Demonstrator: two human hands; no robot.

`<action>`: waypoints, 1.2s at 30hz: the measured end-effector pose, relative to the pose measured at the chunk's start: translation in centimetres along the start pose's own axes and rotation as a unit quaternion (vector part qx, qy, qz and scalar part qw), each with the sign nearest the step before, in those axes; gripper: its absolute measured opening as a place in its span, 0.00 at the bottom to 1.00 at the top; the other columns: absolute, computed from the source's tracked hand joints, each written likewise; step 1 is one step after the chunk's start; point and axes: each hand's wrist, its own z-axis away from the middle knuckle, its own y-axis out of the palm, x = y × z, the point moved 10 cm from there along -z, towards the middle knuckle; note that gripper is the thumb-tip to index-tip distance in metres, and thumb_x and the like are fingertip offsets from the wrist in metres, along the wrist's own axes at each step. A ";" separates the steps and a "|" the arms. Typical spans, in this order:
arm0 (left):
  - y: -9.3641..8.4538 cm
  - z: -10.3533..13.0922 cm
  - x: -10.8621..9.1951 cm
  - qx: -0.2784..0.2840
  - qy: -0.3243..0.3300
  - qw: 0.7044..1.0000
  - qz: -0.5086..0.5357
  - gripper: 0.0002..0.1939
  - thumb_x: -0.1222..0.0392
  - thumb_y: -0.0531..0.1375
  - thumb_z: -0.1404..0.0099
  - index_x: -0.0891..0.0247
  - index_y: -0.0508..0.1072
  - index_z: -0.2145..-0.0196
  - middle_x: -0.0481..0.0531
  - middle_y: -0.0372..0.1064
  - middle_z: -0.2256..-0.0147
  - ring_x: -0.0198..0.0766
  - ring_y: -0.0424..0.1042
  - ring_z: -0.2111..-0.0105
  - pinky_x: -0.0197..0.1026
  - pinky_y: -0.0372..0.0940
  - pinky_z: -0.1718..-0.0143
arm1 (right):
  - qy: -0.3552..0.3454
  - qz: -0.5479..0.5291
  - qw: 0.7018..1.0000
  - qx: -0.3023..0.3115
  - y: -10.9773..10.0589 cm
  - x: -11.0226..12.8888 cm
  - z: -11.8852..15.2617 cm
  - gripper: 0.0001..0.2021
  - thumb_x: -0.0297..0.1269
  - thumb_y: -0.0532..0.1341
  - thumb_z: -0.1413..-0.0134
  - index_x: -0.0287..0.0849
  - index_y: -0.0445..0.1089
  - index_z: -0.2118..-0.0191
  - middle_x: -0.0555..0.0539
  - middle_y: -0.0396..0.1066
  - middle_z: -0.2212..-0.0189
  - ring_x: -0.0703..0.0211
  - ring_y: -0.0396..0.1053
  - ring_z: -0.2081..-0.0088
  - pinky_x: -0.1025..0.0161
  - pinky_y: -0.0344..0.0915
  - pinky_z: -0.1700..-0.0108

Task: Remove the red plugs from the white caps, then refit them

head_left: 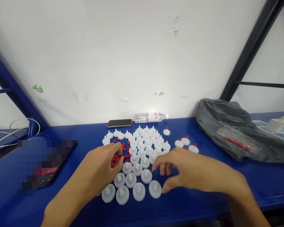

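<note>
Many white round nozzle caps (139, 191) stand on the blue table, nozzles up. Small red caps (124, 148) lie in a loose pile left of them. My left hand (106, 159) is over the pile, its thumb and fingers curled together; what lies between the fingertips is too small to make out. My right hand (172, 167) is at the right edge of the white caps, fingers apart, thumb beside a front cap (155, 189), holding nothing. Several white caps with red tips (193, 148) sit farther right.
A phone (119, 123) and a clear plastic bottle (150, 117) lie along the wall. At the right is a dark plastic bag (217, 126) with a clear packet (236, 138) on it. A dark, partly blurred device (54, 170) lies at the left.
</note>
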 end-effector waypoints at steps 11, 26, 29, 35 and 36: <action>-2.3 0.9 -2.1 -0.097 0.124 0.983 0.090 0.07 0.59 0.59 0.27 0.55 0.78 0.60 0.43 0.78 0.65 0.33 0.73 0.70 0.36 0.60 0.69 | -0.084 -0.003 0.996 -0.041 -0.8 1.8 -0.6 0.02 0.39 0.66 0.36 0.49 0.74 0.59 0.54 0.77 0.56 0.58 0.72 0.54 0.62 0.63 0.52; -2.8 2.7 -6.7 -0.122 0.222 0.942 0.222 0.06 0.65 0.62 0.28 0.55 0.77 0.58 0.42 0.77 0.61 0.28 0.74 0.67 0.31 0.64 0.66 | -0.142 0.015 0.980 -0.140 -1.8 4.9 -1.0 0.04 0.34 0.65 0.36 0.50 0.74 0.57 0.58 0.77 0.62 0.63 0.74 0.59 0.64 0.63 0.53; -3.0 2.8 -6.7 -0.140 0.223 0.941 0.215 0.07 0.66 0.63 0.29 0.55 0.77 0.58 0.42 0.76 0.62 0.27 0.72 0.69 0.31 0.63 0.68 | -0.134 -0.003 0.980 -0.144 -1.7 4.5 -0.8 0.11 0.36 0.64 0.34 0.55 0.72 0.49 0.58 0.78 0.55 0.61 0.74 0.54 0.62 0.65 0.49; -4.3 2.9 -6.5 -0.185 0.212 0.934 0.222 0.07 0.67 0.63 0.30 0.56 0.77 0.58 0.42 0.77 0.62 0.26 0.70 0.72 0.30 0.63 0.70 | -0.144 -0.033 0.983 -0.111 -1.2 4.3 -0.6 0.36 0.31 0.65 0.38 0.67 0.55 0.31 0.56 0.71 0.40 0.55 0.70 0.42 0.56 0.66 0.41; -4.5 2.8 -6.3 -0.187 0.203 0.933 0.230 0.06 0.67 0.64 0.30 0.56 0.77 0.58 0.43 0.77 0.62 0.26 0.70 0.72 0.30 0.63 0.71 | -0.146 -0.040 0.981 -0.118 -1.4 4.3 -0.6 0.36 0.31 0.65 0.37 0.68 0.54 0.30 0.57 0.73 0.42 0.57 0.71 0.44 0.57 0.66 0.41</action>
